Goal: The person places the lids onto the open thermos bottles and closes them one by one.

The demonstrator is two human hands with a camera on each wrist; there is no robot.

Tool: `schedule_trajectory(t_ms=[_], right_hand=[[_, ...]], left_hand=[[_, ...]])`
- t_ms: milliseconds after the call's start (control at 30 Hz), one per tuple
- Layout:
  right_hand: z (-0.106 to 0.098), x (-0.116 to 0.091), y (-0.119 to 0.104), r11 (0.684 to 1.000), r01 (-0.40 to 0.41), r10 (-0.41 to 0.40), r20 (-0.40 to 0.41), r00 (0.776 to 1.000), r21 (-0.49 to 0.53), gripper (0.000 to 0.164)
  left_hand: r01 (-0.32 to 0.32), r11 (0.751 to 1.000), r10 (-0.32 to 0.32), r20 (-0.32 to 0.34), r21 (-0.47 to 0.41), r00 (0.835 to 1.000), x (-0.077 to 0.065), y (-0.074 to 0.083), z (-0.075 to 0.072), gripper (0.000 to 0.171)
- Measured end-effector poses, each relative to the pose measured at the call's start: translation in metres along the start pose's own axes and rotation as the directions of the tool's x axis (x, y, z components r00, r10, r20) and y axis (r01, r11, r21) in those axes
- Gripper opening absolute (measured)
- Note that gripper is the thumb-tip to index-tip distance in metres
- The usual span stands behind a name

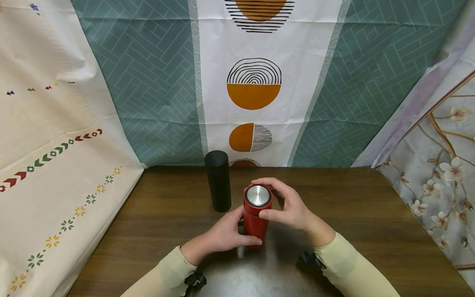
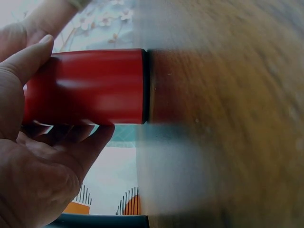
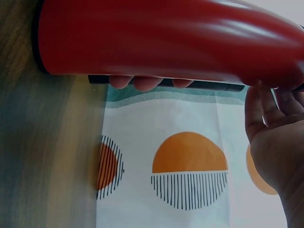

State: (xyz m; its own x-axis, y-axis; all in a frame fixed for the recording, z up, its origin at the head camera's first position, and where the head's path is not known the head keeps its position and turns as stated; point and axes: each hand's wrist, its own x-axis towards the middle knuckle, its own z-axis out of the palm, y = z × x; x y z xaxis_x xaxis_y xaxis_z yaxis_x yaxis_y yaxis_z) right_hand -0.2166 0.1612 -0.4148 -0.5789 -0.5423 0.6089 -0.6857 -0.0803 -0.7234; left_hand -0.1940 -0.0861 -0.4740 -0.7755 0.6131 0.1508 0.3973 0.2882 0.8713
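A red thermos flask (image 1: pixel 256 222) with a silver-topped lid (image 1: pixel 258 195) stands upright on the wooden table, close in front of the person. The left hand (image 1: pixel 231 233) grips its lower body, thumb across the near side and fingers behind, as the left wrist view also shows on the red flask (image 2: pixel 95 88). Up at the lid, the right hand (image 1: pixel 291 206) holds the top, its thumb on the near side and its fingers round the far side. In the right wrist view the right hand (image 3: pixel 280 133) reaches the flask's upper end, while left fingertips (image 3: pixel 147 83) show behind the body.
A black thermos flask (image 1: pixel 219 185) stands upright behind and to the left of the red one. The brown wooden table (image 1: pixel 167 198) ends at a patterned cloth (image 1: pixel 163 82) hanging at the back. Cloths also hang at the left (image 1: pixel 55 144) and right (image 1: pixel 438 177).
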Motion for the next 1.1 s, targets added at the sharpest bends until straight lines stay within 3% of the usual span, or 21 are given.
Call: schedule_trajectory(t_ms=[767,1100], right_hand=[[0.0003,-0.0026,0.0009,0.996,-0.054,0.050,-0.057,0.997,-0.077,0.065],[0.0012,-0.0011,0.0024,0.994,-0.017,0.009,-0.076,0.997,-0.112,0.073]], left_hand=[[-0.005,1.000,0.005,0.000,0.006,1.000,0.0007,-0.0019,0.0006,0.075],[-0.013,1.000,0.013,0.000,0.001,1.000,0.0011,-0.0031,0.0006,0.074]])
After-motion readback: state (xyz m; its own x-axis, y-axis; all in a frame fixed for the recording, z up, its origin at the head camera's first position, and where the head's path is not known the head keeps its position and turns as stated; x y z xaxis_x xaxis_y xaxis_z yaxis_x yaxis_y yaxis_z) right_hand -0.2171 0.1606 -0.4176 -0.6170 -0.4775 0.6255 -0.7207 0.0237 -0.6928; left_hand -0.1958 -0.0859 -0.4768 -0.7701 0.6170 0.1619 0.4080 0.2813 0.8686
